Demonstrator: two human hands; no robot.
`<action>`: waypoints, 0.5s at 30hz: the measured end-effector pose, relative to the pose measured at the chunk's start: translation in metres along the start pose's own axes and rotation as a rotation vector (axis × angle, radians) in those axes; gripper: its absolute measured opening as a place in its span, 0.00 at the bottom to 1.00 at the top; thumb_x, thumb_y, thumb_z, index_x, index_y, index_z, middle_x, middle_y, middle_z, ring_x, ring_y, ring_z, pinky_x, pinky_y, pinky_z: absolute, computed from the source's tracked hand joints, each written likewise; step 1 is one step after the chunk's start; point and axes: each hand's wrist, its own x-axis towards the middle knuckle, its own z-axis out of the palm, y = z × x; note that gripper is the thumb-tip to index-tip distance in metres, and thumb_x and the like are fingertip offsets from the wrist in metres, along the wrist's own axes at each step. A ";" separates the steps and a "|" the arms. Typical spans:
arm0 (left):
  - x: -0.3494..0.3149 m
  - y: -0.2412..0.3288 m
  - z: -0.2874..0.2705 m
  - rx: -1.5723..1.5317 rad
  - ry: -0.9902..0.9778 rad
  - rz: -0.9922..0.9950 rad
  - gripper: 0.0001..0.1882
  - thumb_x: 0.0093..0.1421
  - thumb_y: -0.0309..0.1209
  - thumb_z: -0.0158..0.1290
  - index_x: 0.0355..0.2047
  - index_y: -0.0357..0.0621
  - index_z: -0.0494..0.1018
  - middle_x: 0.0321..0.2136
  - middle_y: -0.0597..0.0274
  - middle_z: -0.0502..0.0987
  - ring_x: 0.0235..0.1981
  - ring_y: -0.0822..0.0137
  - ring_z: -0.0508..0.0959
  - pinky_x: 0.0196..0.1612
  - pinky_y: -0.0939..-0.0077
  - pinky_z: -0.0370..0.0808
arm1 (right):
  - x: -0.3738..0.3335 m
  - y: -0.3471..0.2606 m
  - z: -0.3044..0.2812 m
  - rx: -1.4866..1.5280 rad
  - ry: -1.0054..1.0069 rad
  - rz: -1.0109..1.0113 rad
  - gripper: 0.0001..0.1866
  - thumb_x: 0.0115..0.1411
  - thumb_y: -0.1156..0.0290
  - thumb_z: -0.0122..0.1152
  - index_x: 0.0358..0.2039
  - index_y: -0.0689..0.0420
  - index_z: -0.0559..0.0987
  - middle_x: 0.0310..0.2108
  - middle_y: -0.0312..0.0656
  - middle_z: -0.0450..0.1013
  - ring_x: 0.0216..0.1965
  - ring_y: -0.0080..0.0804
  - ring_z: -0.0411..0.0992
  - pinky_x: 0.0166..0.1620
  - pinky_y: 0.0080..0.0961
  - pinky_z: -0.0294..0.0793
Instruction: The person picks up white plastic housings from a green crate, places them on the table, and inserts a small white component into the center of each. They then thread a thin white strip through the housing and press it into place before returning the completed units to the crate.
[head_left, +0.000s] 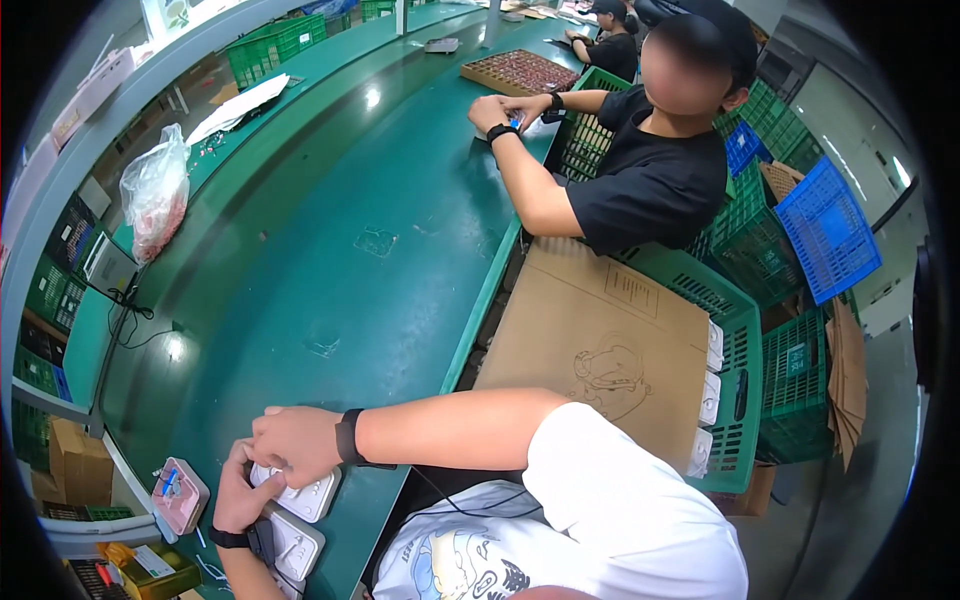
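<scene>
At the lower left of the belt, a white plastic casing [318,500] lies under my two hands. My left hand [243,494] grips its left side, with the thumb on top and the fingers bent along the edge. Over the casing's far edge my right hand [297,444] is curled with its fingers closed together. Whatever those fingers hold is hidden beneath them. Closer to me, beside my left wrist, sits a second white casing [298,546] with a rounded molded recess. Both my wrists wear black bands.
A pink tray [181,496] of small parts stands left of my hands. A cardboard sheet [600,330] covers a green crate [735,440] on my right. Farther along the green belt [350,290], a co-worker [650,160] handles a small item near a box of red parts [520,74].
</scene>
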 end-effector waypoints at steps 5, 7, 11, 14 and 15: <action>0.005 -0.003 -0.002 -0.012 0.003 0.005 0.19 0.55 0.22 0.72 0.39 0.44 0.71 0.49 0.61 0.77 0.54 0.65 0.76 0.63 0.67 0.70 | 0.004 0.015 -0.002 0.194 0.051 -0.040 0.13 0.43 0.67 0.80 0.20 0.52 0.79 0.34 0.40 0.79 0.43 0.45 0.78 0.47 0.40 0.78; 0.006 -0.003 0.000 0.015 0.014 0.012 0.19 0.55 0.22 0.72 0.38 0.45 0.70 0.48 0.62 0.77 0.53 0.67 0.76 0.63 0.68 0.70 | 0.004 0.021 -0.007 0.207 0.013 -0.040 0.13 0.43 0.67 0.80 0.20 0.52 0.80 0.35 0.41 0.80 0.43 0.46 0.78 0.48 0.41 0.78; 0.003 0.001 0.004 0.069 0.044 0.040 0.19 0.56 0.22 0.71 0.37 0.46 0.69 0.47 0.63 0.78 0.52 0.69 0.76 0.62 0.69 0.71 | 0.003 0.017 -0.006 0.196 -0.021 0.023 0.12 0.43 0.66 0.81 0.21 0.51 0.82 0.37 0.43 0.80 0.44 0.49 0.79 0.49 0.43 0.79; -0.001 0.004 0.004 0.065 0.077 0.030 0.17 0.56 0.22 0.70 0.38 0.44 0.72 0.48 0.62 0.79 0.54 0.68 0.77 0.63 0.69 0.71 | 0.004 0.013 -0.007 0.147 -0.019 0.061 0.12 0.44 0.64 0.81 0.22 0.51 0.83 0.38 0.45 0.80 0.44 0.50 0.79 0.49 0.44 0.79; 0.000 0.003 0.003 0.058 0.083 0.041 0.16 0.57 0.22 0.70 0.40 0.43 0.74 0.50 0.60 0.80 0.55 0.67 0.77 0.63 0.68 0.72 | 0.002 0.012 -0.008 0.113 -0.006 0.079 0.12 0.44 0.63 0.81 0.22 0.51 0.83 0.38 0.46 0.80 0.44 0.51 0.79 0.49 0.45 0.79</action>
